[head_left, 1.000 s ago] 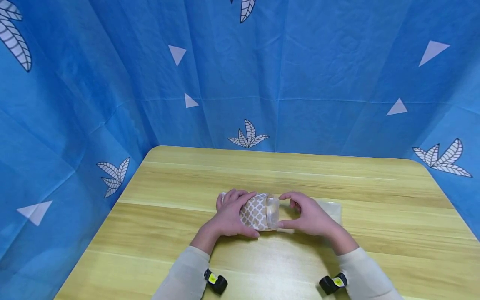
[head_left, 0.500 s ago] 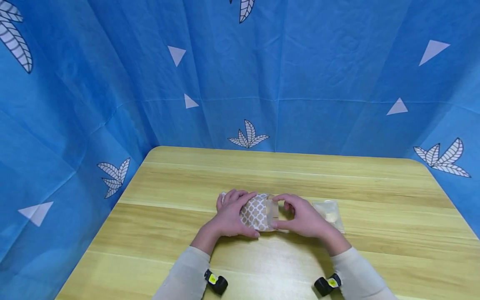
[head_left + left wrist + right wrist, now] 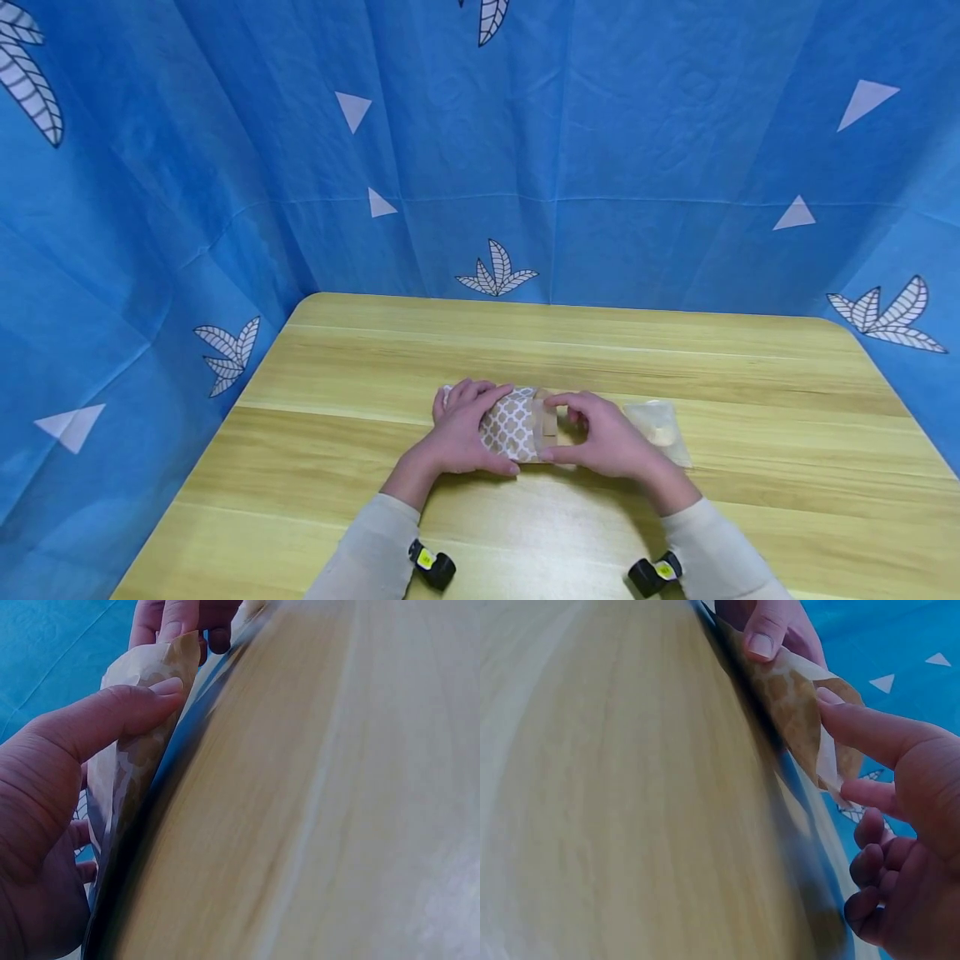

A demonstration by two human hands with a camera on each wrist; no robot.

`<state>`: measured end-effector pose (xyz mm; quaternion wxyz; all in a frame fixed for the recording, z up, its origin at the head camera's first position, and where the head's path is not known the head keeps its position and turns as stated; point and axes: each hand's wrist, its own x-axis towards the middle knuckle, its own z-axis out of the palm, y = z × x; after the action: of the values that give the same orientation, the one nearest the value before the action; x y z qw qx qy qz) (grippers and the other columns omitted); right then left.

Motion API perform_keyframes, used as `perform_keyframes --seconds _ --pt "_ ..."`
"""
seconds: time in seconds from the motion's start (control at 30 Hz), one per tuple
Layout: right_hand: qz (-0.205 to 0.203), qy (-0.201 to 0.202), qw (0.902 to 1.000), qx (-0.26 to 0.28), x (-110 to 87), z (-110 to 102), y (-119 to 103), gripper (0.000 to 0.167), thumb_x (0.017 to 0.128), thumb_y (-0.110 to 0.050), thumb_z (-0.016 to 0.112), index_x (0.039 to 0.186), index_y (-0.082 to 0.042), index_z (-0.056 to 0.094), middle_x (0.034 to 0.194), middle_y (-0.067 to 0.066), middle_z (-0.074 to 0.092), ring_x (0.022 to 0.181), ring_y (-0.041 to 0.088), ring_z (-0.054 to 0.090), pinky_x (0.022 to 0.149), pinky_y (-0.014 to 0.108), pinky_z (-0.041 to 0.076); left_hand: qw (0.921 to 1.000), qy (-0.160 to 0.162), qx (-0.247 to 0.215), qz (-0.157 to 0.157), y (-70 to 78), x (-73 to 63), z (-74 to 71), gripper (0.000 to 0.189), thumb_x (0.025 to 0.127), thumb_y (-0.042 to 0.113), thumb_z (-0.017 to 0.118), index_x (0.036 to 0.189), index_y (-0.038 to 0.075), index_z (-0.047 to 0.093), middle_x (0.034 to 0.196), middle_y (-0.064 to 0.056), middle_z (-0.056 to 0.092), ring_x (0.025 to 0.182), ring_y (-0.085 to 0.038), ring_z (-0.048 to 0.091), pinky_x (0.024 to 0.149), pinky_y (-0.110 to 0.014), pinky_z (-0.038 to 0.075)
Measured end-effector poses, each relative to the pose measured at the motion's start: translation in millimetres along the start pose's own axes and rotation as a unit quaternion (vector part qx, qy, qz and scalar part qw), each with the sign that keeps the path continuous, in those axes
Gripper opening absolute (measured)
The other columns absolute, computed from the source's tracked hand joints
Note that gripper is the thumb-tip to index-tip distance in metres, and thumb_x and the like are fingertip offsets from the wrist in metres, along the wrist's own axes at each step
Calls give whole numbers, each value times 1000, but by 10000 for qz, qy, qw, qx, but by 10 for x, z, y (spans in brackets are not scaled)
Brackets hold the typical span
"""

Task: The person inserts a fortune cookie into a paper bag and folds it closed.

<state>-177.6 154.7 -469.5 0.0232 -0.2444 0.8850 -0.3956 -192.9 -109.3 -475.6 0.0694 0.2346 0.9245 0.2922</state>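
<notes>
A paper bag with a white-and-tan lattice pattern lies on its side on the table, its mouth facing right. Across its left part my left hand grips it, thumb along the near edge and fingers over the far side. My right hand is at the mouth; its thumb and forefinger hold the opposite edges of the bag's end. In the right wrist view, a pale strip shows inside the brown mouth; whether it is lining or contents I cannot tell. The other right fingers are curled, touching nothing visible.
A small clear plastic packet with something pale in it lies just right of my right hand. The wooden table ends at a blue patterned curtain behind and at the sides. Each wrist wears a black camera.
My right hand has moved left onto the bag's mouth, and its clear end now appears as a folded tan edge. The plastic packet has come into fuller view. My left hand has stayed put.
</notes>
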Motion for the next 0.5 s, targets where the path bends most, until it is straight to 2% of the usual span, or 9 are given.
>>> perform_keyframes --seconds 0.27,0.5 --pt "-29 122 9999 -44 24 57 -29 68 74 -40 89 129 -7 65 85 -1 55 76 16 50 67 32 45 10000 -23 36 -24 20 -2 4 116 56 63 89 155 31 38 150 -1 37 144 -29 16 113 -59 -5" --pt "-66 31 9998 173 70 98 -56 63 77 -31 88 131 -6 64 84 0 57 77 18 51 67 32 45 10000 -41 -16 -45 39 -9 -5 114 57 61 89 155 31 39 150 -4 37 145 -33 15 112 -60 -6"
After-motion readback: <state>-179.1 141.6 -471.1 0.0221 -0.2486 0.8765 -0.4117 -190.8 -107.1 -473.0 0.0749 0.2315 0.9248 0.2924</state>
